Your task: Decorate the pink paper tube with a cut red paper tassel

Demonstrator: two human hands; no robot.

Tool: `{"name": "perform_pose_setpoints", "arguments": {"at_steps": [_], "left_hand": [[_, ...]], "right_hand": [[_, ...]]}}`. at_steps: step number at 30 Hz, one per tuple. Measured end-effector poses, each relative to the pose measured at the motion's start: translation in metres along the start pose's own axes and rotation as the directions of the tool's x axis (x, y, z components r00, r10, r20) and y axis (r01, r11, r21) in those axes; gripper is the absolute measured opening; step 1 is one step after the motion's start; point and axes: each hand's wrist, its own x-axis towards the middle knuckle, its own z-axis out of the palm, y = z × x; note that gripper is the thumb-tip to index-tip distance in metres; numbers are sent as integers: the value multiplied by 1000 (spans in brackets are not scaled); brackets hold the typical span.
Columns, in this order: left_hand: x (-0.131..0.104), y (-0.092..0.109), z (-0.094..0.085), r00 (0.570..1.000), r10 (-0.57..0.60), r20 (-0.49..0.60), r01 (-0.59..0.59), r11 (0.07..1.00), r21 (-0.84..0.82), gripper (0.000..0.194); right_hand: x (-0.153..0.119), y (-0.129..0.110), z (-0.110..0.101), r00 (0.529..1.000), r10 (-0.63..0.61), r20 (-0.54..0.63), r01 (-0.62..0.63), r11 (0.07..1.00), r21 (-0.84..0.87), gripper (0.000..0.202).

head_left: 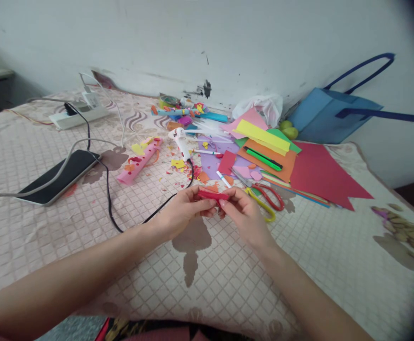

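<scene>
A small folded piece of red paper [212,194] is pinched between my two hands above the patterned cloth. My left hand [187,208] grips its left end with thumb and fingers. The right end is in the fingers of my right hand [244,210], close against the left. Just beyond my right hand lie scissors with red and yellow handles [274,196]. A white glue gun [180,144] lies on its side past my left hand, its black cord running toward me. A pink paper tube [140,163] with red spots and yellow scraps rests to the left.
Coloured paper sheets, a large red sheet [325,175] among them, spread to the right under a green box cutter [263,158]. A blue bag [334,113] leans at the wall. Toward the left are a power strip [81,117] and a dark phone-like slab [59,177] with cables across.
</scene>
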Motion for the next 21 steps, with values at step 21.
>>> {"name": "perform_pose_setpoints", "arguments": {"at_steps": [21], "left_hand": [[1, 0, 0, 993, 90, -78, -66, 959, 274, 22]], "right_hand": [[-1, 1, 0, 996, -78, 35, 83, 981, -173, 5]]}}
